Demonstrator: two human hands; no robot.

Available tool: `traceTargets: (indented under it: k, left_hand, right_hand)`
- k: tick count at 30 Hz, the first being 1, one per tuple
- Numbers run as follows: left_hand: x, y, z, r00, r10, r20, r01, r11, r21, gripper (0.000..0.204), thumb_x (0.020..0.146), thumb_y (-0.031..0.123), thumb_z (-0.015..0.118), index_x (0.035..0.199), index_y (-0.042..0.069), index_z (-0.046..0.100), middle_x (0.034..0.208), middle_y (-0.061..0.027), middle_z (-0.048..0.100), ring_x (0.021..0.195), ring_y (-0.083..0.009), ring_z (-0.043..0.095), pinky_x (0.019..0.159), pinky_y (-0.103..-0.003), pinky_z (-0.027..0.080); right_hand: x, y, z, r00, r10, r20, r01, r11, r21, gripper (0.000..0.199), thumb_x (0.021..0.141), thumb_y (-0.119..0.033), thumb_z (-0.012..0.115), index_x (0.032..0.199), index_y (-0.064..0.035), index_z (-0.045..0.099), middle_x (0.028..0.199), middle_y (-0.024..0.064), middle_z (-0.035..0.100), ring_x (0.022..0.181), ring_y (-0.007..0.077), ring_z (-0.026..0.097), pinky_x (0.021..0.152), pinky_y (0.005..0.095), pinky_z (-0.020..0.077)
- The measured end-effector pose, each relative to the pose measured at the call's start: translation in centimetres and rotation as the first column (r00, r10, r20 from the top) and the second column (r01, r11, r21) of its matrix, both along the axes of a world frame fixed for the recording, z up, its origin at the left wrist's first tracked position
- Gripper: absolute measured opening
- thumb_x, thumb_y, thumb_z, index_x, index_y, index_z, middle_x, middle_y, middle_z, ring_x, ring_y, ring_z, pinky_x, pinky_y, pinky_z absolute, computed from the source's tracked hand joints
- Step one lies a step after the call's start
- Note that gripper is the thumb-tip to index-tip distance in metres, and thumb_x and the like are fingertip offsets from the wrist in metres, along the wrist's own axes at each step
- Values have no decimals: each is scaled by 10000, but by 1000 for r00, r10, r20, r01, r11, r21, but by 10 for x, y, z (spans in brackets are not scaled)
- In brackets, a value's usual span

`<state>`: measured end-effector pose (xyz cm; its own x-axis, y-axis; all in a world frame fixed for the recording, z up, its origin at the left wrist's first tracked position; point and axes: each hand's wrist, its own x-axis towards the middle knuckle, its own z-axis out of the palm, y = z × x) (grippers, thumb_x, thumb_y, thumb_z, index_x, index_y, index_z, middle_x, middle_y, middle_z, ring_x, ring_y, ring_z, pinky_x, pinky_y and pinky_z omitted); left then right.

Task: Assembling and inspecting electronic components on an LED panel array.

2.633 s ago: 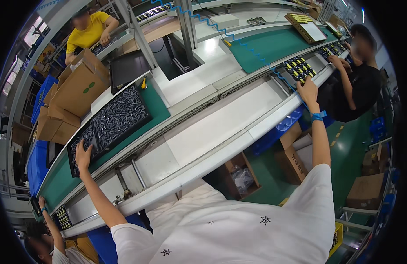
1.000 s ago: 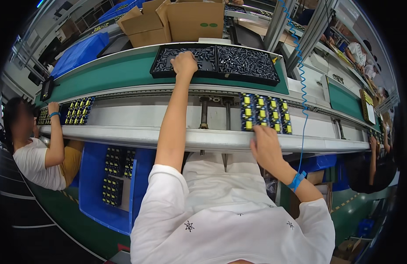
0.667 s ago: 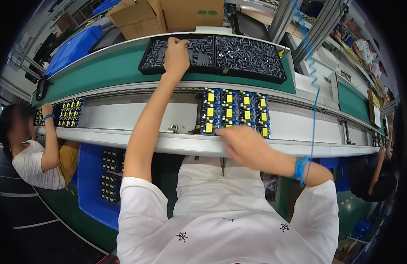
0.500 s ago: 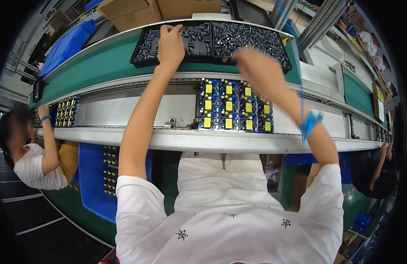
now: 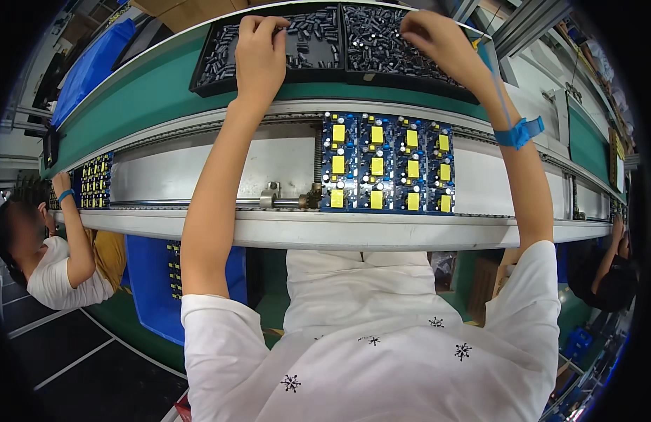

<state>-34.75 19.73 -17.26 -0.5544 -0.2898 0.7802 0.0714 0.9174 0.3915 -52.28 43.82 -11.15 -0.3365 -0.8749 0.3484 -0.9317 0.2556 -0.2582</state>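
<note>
Two black trays stand side by side at the far side of the line. Small black cylindrical capacitors lie scattered in the left tray (image 5: 197, 79), while the right tray (image 5: 382, 79) holds a dense heap of them. My left hand (image 5: 261, 60) reaches over the left tray, its fingers curled and drawn together; whatever they hold is hidden. Over the right tray's heap, my right hand (image 5: 441, 43) has its fingers bent toward the thumb at the capacitors. Anything between those fingertips is too small to make out. Nearer me sits a panel of blue circuit boards (image 5: 358, 169) with yellow blocks.
The boards rest between the rails of a conveyor (image 5: 199, 165), with a metal clamp (image 5: 271, 195) left of them. A blue strap with a cord (image 5: 520, 132) circles my right wrist. A co-worker (image 5: 65, 260) works at left beside another board panel (image 5: 95, 181). Below is a blue bin (image 5: 148, 295).
My right hand has moved from the near edge of the right tray farther over its heap. My left hand stays over the left tray. The whole view has shifted slightly.
</note>
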Motion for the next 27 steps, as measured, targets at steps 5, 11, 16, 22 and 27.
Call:
traceTargets:
  k: [5,11,16,22,27]
  left_hand:
    - [2,8,9,999,33,-43,-33,999,0,103,856,33,631,952,31,667,918,-116,567,787,-242,633,694,-316,510]
    - [15,27,49,971,-86,-221,169,903,394,78,826,27,676,884,-24,669,774,-106,635,714,-147,641,640,-258,500]
    - [40,30,38,964,-257,-74,267,915,302,148,866,32,631,997,58,695,985,-93,571,819,-211,647,719,-289,536]
    - [55,35,18,967,-246,-65,254,949,188,163,848,25,660,999,65,708,960,-65,584,809,-164,639,718,-254,544]
    - [61,43,20,975,-220,14,219,975,45,163,833,32,678,986,79,712,935,-50,589,797,-167,636,699,-260,534]
  right_hand:
    - [15,5,-3,884,107,455,-6,976,-218,119,880,-81,624,951,14,627,886,96,644,861,212,643,798,302,524]
    - [73,17,-6,659,220,719,-130,975,-180,116,914,-70,611,1006,-4,635,951,38,645,925,121,650,877,250,543]
    - [85,19,-22,633,267,727,-172,964,-205,148,897,-40,620,1039,-2,610,990,44,629,932,119,637,883,252,532]
    - [94,8,-27,784,313,536,-260,950,-175,194,847,4,630,1033,-12,576,949,58,612,904,151,613,846,297,518]
    - [116,0,-26,929,319,186,-321,947,-21,237,811,27,624,1025,-22,535,889,90,592,865,229,600,786,351,496]
